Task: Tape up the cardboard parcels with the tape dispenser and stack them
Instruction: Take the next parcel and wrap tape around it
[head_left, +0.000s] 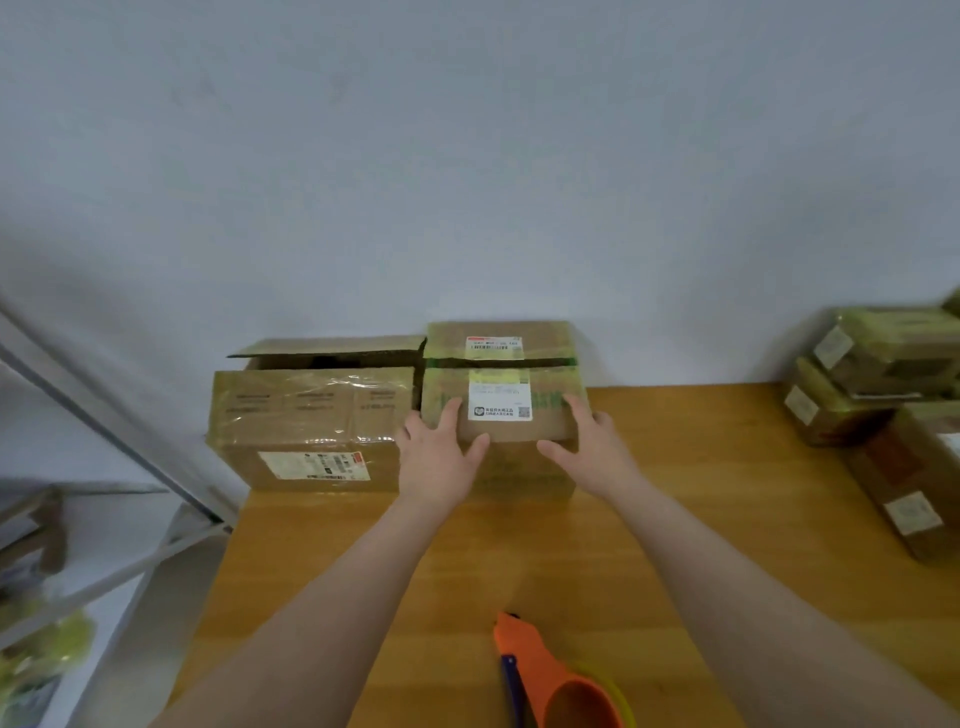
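Brown white-labelled cardboard parcel (511, 430) lies under flat, ungripping fingers of left hand (440, 451) and right hand (589, 441); its seam (498, 362) runs crosswise just beyond them.

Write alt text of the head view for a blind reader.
The left hand and right hand rest on a small labelled cardboard parcel on a wooden table. A larger parcel, flap open, stands to its left; an orange tape dispenser lies nearer the camera.
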